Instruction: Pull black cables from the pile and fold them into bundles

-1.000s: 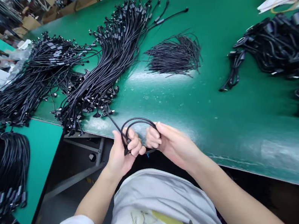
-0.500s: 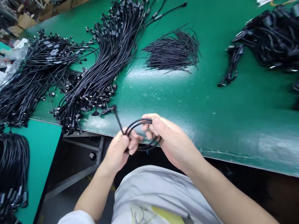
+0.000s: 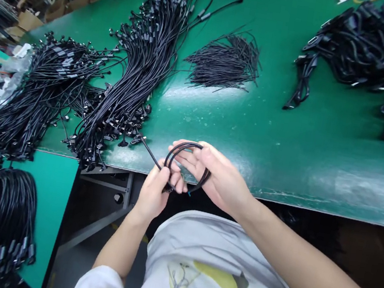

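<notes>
A black cable (image 3: 189, 144) is looped into a small coil between my two hands, just past the front edge of the green table (image 3: 237, 137). My left hand (image 3: 157, 190) pinches the coil's left side, and a straight length of the cable runs from it up and left toward the heap. With its thumb on the upper loops, my right hand (image 3: 218, 175) grips the coil from the right, its fingers reaching behind the loops. A small blue tip shows at the coil's bottom. The cable's far end blends into the connectors behind it.
Black cables with connectors (image 3: 143, 62) lie heaped on the left, beside another heap (image 3: 51, 81). A pile of thin black ties (image 3: 225, 63) is at the back middle. Bundled cables (image 3: 362, 49) cover the back right. Long coiled cables (image 3: 0, 210) rest on a lower green surface.
The coil has become rounder and its loops stand more open. My right fingers have stretched out behind the loops toward the left. My left hand still pinches the cable.
</notes>
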Demonstrator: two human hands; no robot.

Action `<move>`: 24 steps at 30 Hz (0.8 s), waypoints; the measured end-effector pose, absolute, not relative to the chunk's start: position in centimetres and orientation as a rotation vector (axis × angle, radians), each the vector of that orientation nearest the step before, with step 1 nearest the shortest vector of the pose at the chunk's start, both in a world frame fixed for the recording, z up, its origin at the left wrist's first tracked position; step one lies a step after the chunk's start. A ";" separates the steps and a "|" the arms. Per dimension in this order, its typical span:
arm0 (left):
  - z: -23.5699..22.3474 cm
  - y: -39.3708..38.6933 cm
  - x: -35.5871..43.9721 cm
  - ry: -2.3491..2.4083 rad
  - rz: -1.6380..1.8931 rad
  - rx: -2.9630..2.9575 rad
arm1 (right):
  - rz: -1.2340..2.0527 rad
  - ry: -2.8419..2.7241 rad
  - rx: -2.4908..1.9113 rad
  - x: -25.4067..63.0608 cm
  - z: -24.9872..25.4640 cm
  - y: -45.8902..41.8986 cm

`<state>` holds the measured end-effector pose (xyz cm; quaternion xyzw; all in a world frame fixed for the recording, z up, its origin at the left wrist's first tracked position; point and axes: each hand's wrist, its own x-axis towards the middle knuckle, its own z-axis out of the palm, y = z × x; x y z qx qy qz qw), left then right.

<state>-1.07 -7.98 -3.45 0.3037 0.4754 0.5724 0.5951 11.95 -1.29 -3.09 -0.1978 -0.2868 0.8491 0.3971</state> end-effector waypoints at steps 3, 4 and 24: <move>-2.9 -7.8 -1.5 1.044 1.319 0.623 | 2.126 -0.657 -0.532 11.8 -3.2 -1.1; -3.0 -7.7 -1.6 1.025 1.299 0.614 | 2.122 -0.651 -0.542 11.8 -3.2 -1.1; -5.2 -8.0 -0.8 1.041 0.703 1.079 | 2.003 -1.332 -0.609 12.3 -3.2 -1.7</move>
